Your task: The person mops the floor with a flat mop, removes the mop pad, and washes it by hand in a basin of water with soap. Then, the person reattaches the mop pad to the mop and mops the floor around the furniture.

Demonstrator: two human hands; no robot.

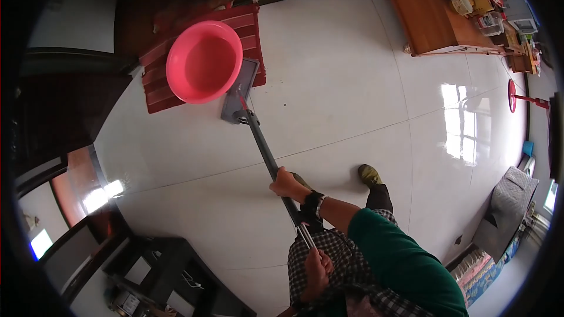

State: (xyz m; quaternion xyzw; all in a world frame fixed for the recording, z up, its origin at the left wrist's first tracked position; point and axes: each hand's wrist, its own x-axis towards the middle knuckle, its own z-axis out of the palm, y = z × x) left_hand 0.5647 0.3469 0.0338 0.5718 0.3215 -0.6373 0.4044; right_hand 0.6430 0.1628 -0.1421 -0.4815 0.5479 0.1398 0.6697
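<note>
A flat mop's grey handle (pixel 262 147) runs diagonally from my body to its grey flat head (pixel 231 107) on the floor. My right hand (pixel 288 185), below a dark wristband, wraps round the handle about midway. Closer to my body, my left hand (pixel 316 265) is closed round the handle's thin metal upper end. A pink basin (pixel 202 63) sits beyond the mop head and hides part of it. Under the basin lies a red striped mat (pixel 163 95); the mop head overlaps its near corner.
White tiles (pixel 335 82) cover the floor, with my shoe (pixel 369 174) on them. A wooden cabinet (pixel 426 14) bearing assorted items stands far right. Dark furniture (pixel 176 264) is at lower left. A red round-based object (pixel 513 95) and a grey-covered piece (pixel 505 211) line the right side.
</note>
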